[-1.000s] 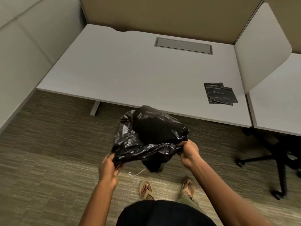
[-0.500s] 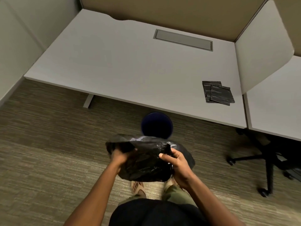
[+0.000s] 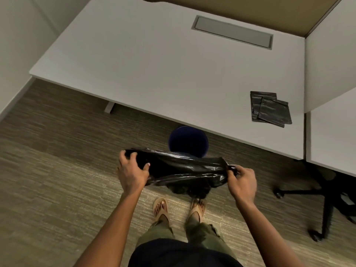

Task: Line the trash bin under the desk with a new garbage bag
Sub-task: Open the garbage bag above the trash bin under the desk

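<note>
2 hands: both out in front of the person at about the same height, arms reaching forward and down, a black garbage bag [image 3: 185, 168] stretched between them.
Left hand [image 3: 133, 170]: back of the hand up, fingers curled over the bag's left end and clamped on it, thumb tucked against the plastic.
Right hand [image 3: 243, 180]: fingertips pinched tight on a gathered corner at the bag's right end, knuckles raised.
Garbage bag: glossy, crumpled, pulled into a wide band; its lower part sags in a bunch above the person's sandalled feet [image 3: 178, 209].
Trash bin [image 3: 187, 140]: round, dark blue, standing on the carpet [image 3: 57, 170] at the front edge of the desk [image 3: 154, 74], partly under it; the bag's upper edge covers its near rim from this view, and contact cannot be told.
Spare bags [image 3: 270, 108]: 2 flat folded black bags overlapping on the desk's right side.
Office chair [image 3: 325, 193]: black wheeled base on the right, under the neighbouring desk.
</note>
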Motion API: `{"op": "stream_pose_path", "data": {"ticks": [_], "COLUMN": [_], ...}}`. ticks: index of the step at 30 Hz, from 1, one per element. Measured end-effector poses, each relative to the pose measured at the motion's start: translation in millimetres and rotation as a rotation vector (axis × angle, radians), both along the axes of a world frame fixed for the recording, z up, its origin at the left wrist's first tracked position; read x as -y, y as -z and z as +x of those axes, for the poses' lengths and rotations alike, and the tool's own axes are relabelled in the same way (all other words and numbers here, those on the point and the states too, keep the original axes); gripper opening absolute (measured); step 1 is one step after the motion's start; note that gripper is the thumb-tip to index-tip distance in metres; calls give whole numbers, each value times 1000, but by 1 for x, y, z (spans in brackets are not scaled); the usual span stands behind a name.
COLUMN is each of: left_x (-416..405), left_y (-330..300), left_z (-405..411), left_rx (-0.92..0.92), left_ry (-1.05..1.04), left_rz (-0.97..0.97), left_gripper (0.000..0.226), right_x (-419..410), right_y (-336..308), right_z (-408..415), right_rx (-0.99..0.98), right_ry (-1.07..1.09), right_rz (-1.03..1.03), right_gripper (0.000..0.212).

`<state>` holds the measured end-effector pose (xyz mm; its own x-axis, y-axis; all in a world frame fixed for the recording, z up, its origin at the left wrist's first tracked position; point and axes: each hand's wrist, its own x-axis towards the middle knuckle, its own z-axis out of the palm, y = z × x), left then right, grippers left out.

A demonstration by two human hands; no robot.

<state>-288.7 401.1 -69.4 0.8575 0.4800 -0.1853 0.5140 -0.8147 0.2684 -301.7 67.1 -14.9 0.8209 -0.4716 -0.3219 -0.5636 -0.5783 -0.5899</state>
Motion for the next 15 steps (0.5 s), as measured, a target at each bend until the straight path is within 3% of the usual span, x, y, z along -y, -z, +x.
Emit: {"op": "stream_pose_path", "data": {"ticks": [1, 4, 7, 9, 11, 13, 15], "left_x": [2, 9, 20, 40, 69, 95, 113], "left_y": [4, 20, 37, 40, 36, 30, 23], "left_z": [-5, -23, -32, -28, -20, -6, 11], "left_rx": [-42, -318, -462, -392, -172, -26, 2], "left_ry": [58, 113, 6, -62, 41, 274, 476], "left_rz": [89, 234, -12, -274, -376, -333, -235], "left_gripper": [69, 91, 94, 98, 106, 117, 109], "right_x": [5, 14, 21, 21, 19, 16, 17], "right_y": [4, 6, 3, 5, 10, 15, 15], "right_z": [3, 11, 10, 6, 1, 0, 2], "right_rx": [8, 51, -12, -92, -153, -190, -194], "right_ry": [74, 292, 100, -46, -198, -288, -329], "right_rz": [34, 522, 773, 870, 888, 871, 852], "right_gripper": [15, 25, 25, 24, 22, 19, 15]}}
